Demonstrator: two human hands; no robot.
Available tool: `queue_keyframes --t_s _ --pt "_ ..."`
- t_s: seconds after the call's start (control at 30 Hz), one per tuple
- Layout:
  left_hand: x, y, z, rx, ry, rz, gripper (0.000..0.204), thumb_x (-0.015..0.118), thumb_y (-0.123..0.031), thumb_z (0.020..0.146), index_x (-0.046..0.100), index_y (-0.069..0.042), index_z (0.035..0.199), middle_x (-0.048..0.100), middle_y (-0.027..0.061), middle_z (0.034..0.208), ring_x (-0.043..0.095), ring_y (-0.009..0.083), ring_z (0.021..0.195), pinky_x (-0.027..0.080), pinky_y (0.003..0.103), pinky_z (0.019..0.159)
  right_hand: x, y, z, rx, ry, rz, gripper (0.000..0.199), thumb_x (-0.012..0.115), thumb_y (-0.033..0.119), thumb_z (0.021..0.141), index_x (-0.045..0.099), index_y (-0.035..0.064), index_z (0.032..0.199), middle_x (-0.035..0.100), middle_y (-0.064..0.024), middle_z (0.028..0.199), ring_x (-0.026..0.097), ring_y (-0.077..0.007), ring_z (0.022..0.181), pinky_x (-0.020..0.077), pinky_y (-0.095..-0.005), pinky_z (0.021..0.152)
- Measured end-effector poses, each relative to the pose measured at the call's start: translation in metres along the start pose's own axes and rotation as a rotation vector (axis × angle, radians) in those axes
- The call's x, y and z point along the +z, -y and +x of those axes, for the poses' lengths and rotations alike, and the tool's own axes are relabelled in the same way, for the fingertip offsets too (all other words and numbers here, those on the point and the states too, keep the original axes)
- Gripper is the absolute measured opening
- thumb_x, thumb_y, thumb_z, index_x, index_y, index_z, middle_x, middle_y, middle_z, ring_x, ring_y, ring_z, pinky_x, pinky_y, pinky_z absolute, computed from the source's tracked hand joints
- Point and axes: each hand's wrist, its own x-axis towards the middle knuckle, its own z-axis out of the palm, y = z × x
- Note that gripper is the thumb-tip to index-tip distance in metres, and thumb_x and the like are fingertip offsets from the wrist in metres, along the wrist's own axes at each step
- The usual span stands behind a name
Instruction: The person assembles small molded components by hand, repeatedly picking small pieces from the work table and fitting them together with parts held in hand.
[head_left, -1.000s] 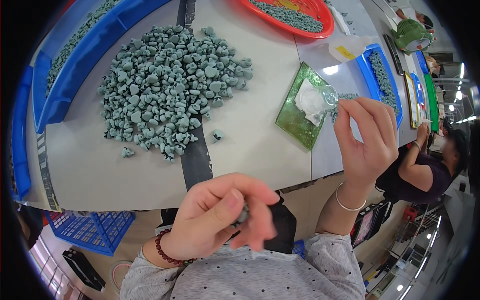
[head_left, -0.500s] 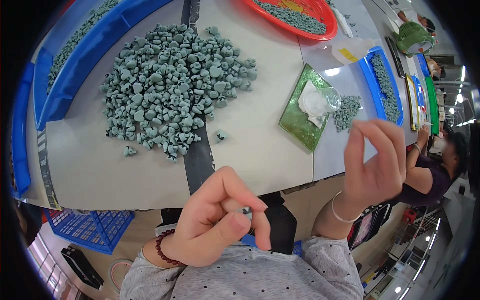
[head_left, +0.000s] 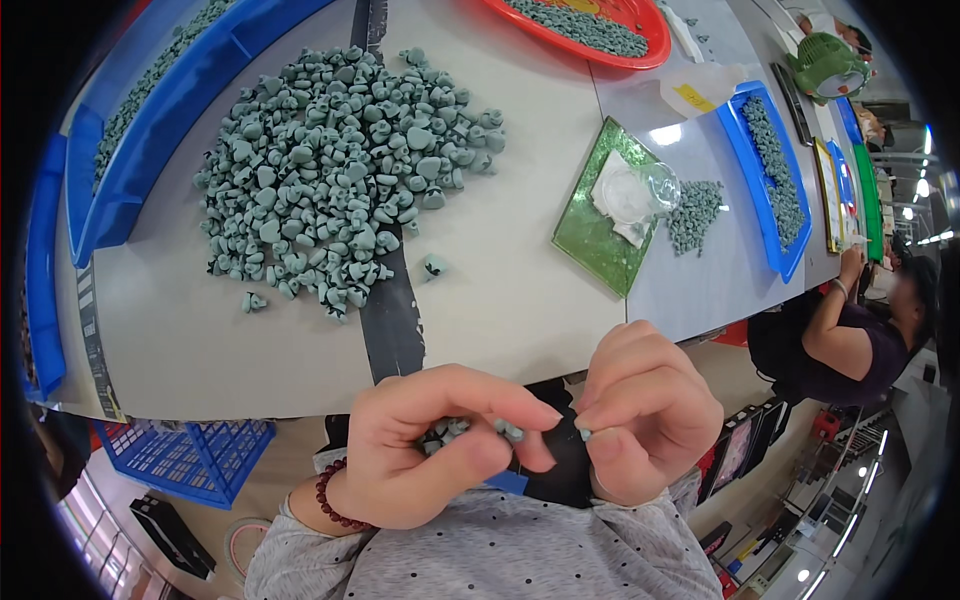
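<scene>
Left hand (head_left: pixel 405 460) cupped round a few grey-green pieces (head_left: pixel 508 430), right hand (head_left: pixel 660 410) pinching a tiny piece (head_left: pixel 586 434) just beside it.
Both are at the near edge of the table (head_left: pixel 500 320); beyond lies a large pile (head_left: pixel 320 170) of similar grey-green parts, with two strays on its near side. To its right, a green slab (head_left: pixel 585 235) with a clear round container (head_left: pixel 630 195) stands between that pile and a small heap (head_left: pixel 693 220); farther out are a filled blue tray (head_left: pixel 790 268), red tray (head_left: pixel 635 64), blue bin (head_left: pixel 150 170), green fan (head_left: pixel 822 62) and co-worker (head_left: pixel 850 345).
</scene>
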Motion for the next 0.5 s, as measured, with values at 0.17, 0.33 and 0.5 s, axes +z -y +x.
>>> queue_keyframes --t_s 0.17,0.33,0.5 --pt "0.004 0.003 -0.003 0.046 -0.076 0.013 0.011 0.057 -0.01 0.084 0.054 0.0 0.084 0.062 0.0169 0.074 0.057 0.0122 0.054 0.046 0.02 0.049 0.0 0.002 0.0 -0.005 0.005 -0.021 0.018 0.063 -0.005 0.057 0.062 -0.0001 0.075 0.058 -0.0082 0.072 0.052 -0.017 0.062 0.0394 -0.0243 0.054" --pt "-0.016 0.005 0.006 0.376 0.228 0.387 0.013 0.057 -0.003 0.081 0.05 0.0 0.091 0.062 0.0197 0.075 0.057 0.0128 0.054 0.046 0.021 0.048 0.001 0.012 0.002 -0.035 0.02 -0.168 0.022 0.065 -0.004 0.054 0.062 0.0013 0.075 0.058 -0.0061 0.072 0.053 -0.0164 0.061 0.0384 -0.0242 0.053" --pt "-0.007 0.005 -0.009 0.274 0.078 0.294 0.017 0.056 0.003 0.08 0.051 -0.002 0.096 0.063 0.0211 0.077 0.058 0.0143 0.054 0.047 0.021 0.047 0.006 0.016 0.003 -0.158 -0.012 -0.37 0.028 0.067 -0.003 0.048 0.064 0.004 0.075 0.059 -0.0031 0.071 0.051 -0.0154 0.058 0.0364 -0.0248 0.051"
